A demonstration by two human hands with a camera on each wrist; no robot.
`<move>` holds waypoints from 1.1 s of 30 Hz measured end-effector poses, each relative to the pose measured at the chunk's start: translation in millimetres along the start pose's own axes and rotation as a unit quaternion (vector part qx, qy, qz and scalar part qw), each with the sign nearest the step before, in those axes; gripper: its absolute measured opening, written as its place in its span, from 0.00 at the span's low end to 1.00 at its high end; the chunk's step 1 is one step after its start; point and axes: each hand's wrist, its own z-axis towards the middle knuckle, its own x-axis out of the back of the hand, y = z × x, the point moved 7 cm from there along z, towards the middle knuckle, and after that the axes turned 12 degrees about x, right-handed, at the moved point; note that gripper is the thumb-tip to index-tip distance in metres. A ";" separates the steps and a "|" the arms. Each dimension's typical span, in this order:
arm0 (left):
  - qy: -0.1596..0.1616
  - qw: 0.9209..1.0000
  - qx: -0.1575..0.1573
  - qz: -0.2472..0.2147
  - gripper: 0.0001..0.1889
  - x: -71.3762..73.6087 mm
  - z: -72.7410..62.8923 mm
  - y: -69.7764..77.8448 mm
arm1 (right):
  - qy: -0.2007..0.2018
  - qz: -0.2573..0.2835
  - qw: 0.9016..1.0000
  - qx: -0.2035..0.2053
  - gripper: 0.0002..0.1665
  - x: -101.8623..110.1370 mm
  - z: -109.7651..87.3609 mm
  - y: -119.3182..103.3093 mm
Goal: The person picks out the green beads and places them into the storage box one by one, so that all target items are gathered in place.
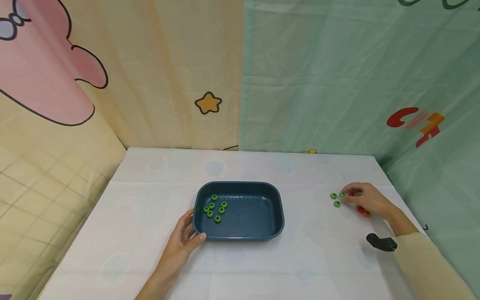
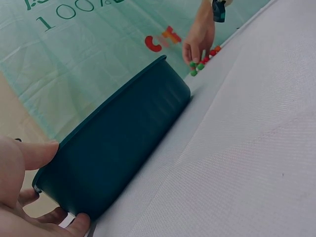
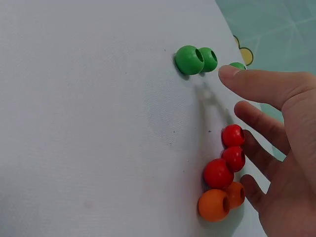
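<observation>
My left hand (image 1: 177,246) grips the near left corner of a dark blue tray (image 1: 249,216), thumb over the rim and fingers against the outer side. Several green beads (image 1: 210,214) lie in the tray's left half. Far to the right, my right hand (image 1: 369,200) hovers low over the table, with thumb and index finger spread apart. Its thumb tip overlaps a green bead (image 3: 238,65) in the right wrist view, where two more green beads (image 3: 189,60) sit together. Red beads (image 3: 218,174) and orange beads (image 3: 213,205) line up beside the other fingers.
A pale cloth covers the table (image 1: 150,200). Printed curtains (image 1: 318,83) hang along its back and right edges, with a yellow cloth (image 1: 56,200) on the left. A black piece (image 1: 381,242) sticks out from the right wrist.
</observation>
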 end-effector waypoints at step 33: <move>0.002 1.000 -0.004 0.003 0.43 0.2 -0.6 -0.3 | -0.030 0.056 0.994 0.087 0.16 -9.1 40.9 -80.0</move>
